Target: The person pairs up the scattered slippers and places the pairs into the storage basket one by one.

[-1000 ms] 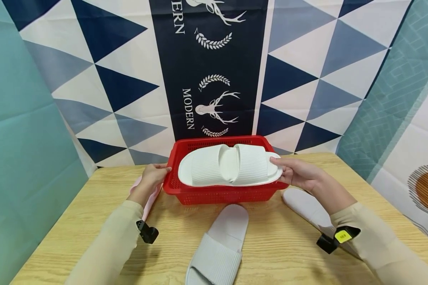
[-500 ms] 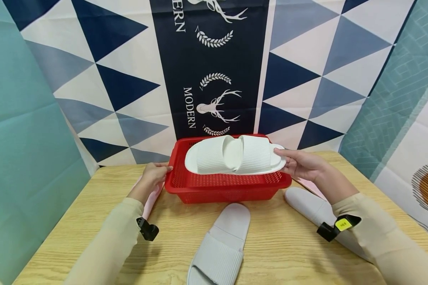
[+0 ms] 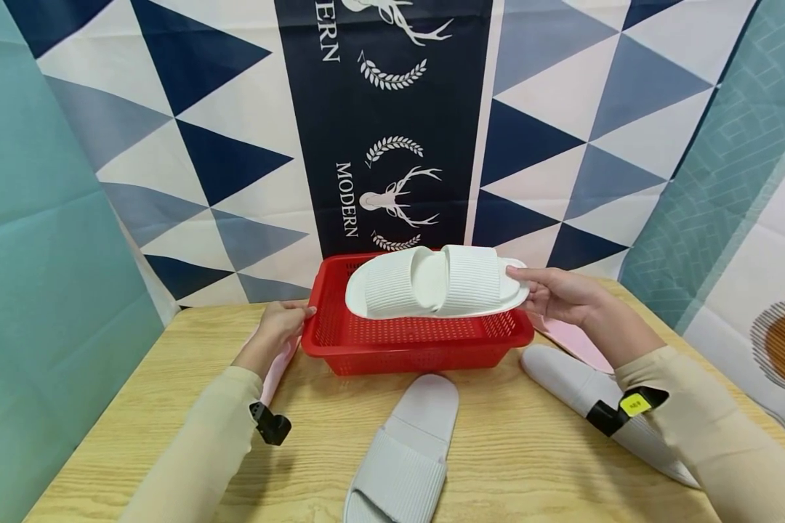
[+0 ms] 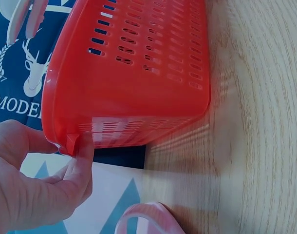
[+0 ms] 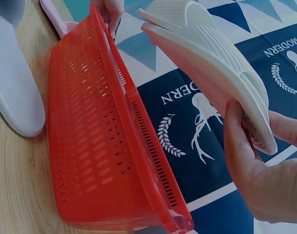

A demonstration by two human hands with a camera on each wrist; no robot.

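A pair of white ribbed slippers [image 3: 471,283], laid together with their straps facing each other, is up over the red plastic basket [image 3: 405,359]. My right hand [image 3: 559,294] pinches the pair at its right end, thumb on one face and fingers on the other. In the right wrist view, the slippers [image 5: 207,63] are tilted and apart from the basket's rim. At the basket's left end, my left hand [image 3: 281,323] grips the rim, as the left wrist view also shows, with the thumb and fingers on either side of the red edge [image 4: 68,144].
One grey slipper [image 3: 399,465] lies on the wooden table in front of the basket. Another grey slipper [image 3: 562,381] is partly under my right forearm, with a pink slipper [image 3: 576,345] behind it. A second pink slipper [image 3: 276,374] lies by my left wrist. Patterned cloth hangs behind.
My right hand has raised the white slippers from low in the basket's opening and shifted them slightly right, exposing more of the basket's floor. My left hand keeps its hold on the rim.
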